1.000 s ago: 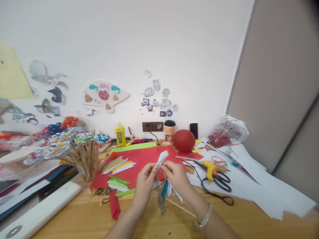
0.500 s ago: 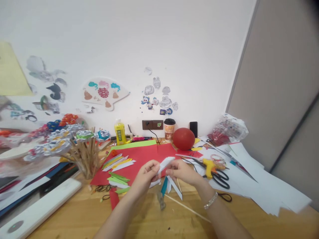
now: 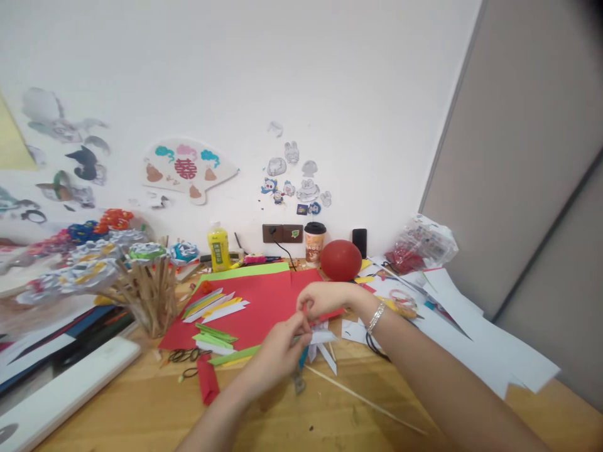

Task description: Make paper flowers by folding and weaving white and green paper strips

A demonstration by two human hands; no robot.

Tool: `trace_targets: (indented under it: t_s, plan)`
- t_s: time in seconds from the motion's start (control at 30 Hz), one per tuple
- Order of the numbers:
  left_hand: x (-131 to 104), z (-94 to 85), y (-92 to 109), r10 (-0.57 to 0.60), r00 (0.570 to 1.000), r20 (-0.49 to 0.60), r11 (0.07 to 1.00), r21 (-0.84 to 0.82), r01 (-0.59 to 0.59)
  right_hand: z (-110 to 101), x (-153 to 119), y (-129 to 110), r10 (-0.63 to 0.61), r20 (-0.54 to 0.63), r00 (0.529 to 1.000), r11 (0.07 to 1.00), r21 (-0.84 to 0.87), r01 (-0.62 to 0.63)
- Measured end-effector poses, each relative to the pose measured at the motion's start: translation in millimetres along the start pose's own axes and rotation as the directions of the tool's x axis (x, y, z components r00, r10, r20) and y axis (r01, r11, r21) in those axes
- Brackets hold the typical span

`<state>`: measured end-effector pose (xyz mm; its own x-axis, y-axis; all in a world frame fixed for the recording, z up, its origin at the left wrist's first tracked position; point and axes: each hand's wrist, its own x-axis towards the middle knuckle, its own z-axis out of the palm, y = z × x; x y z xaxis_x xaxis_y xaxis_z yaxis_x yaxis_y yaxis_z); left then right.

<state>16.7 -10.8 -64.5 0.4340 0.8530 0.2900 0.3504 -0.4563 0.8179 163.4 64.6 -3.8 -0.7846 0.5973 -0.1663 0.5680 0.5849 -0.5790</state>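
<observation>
My left hand is closed, its thumb and fingers pinched together beside a folded white paper strip; what lies between the fingertips is too small to tell. My right hand bends down from above, its fingertips pinched and meeting those of my left hand. Whatever it grips is hidden. Below the hands are more white strips and a blue strip, beside a thin wooden stick. Green strips lie left of my left hand, with a rolled red paper nearby.
Red paper sheets lie behind the hands. Further back stand a yellow bottle, a lidded cup and a red balloon. A jar of sticks is at left; white sheets and scissors are at right.
My right hand has turned over and moved up, its fingers now pointing down at my left fingertips. The white strip sits lower. The view has shifted slightly right, and my right forearm now covers the black scissor handles.
</observation>
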Motion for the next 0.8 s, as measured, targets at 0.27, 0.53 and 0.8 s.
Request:
trace_targets:
  t_s: [0.27, 0.53, 0.8]
  plan:
    - [4.3, -2.9, -16.4, -0.020, 0.962, -0.271, 0.996, 0.076, 0.042, 18.6, 1.3, -41.4, 0.212, -0.409, 0.888, 0.977, 0.054, -0.208]
    - [9.4, -6.9, -19.7, -0.103, 0.888, -0.448, 0.922, -0.377, -0.083, 76.2, 2.5, -41.2, 0.064, -0.785, 0.616, 0.988, 0.136, 0.071]
    - [8.4, -0.3, -2.4, -0.244, 0.899, -0.363, 0.652, -0.748, -0.125, 95.4, 0.6, -27.8, 0.007, -0.866, 0.499, 0.968, 0.131, 0.214]
